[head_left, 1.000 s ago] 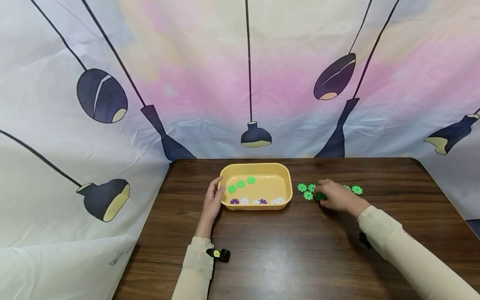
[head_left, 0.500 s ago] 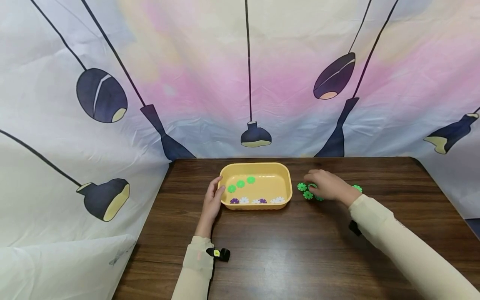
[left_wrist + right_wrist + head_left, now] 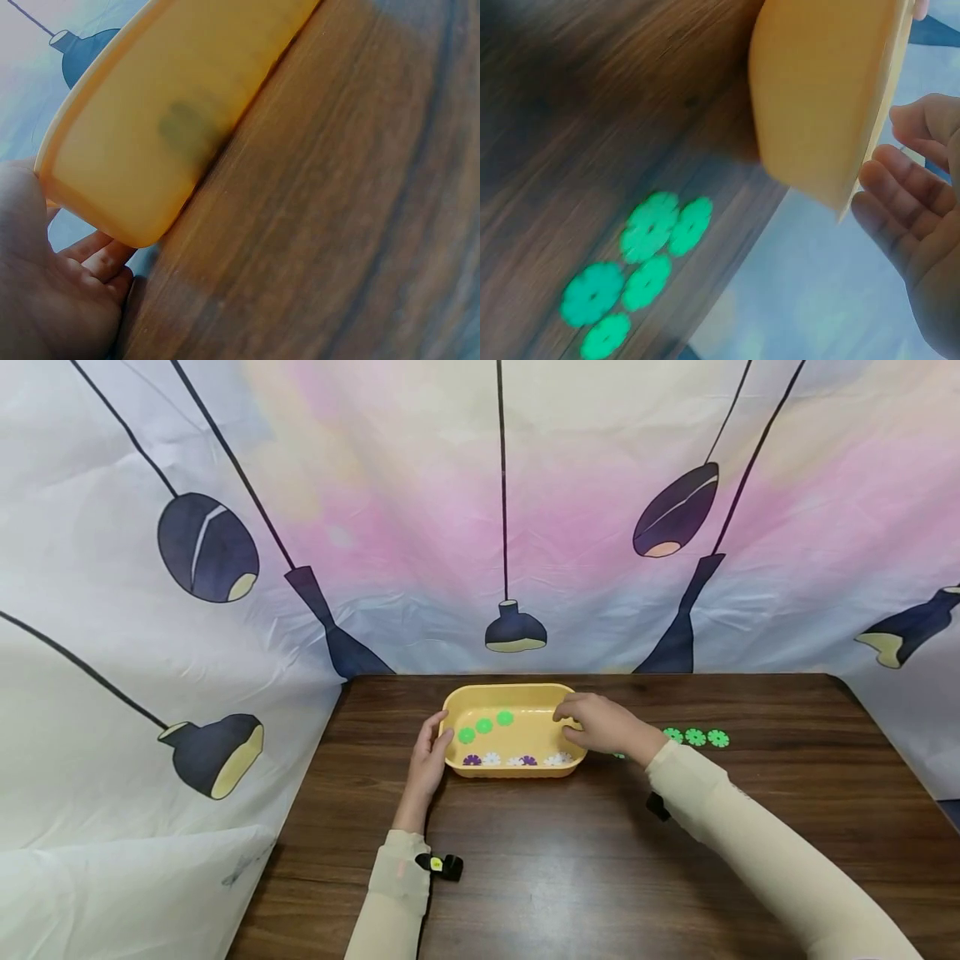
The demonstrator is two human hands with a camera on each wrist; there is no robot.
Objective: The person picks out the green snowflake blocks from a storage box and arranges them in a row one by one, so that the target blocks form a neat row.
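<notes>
A yellow plastic tray stands at the far middle of the table, with several green, purple and white snowflake building discs lying in it. My left hand holds the tray's left end, its thumb at the rim and its other fingers outside the wall. At the opposite end, my right hand reaches over the rim, thumb apart from the bent fingers, and no disc shows between them. The right wrist view has those fingers beside the rim, and a cluster of green discs on the table below.
A row of green discs lies on the dark wooden table to the right of the right forearm. Behind the table hangs a cloth backdrop printed with lamps. Each wrist wears a small black camera.
My right hand has moved left from the green discs on the table to the tray's right end. My left hand stays on the tray, and the discs inside lie as before.
</notes>
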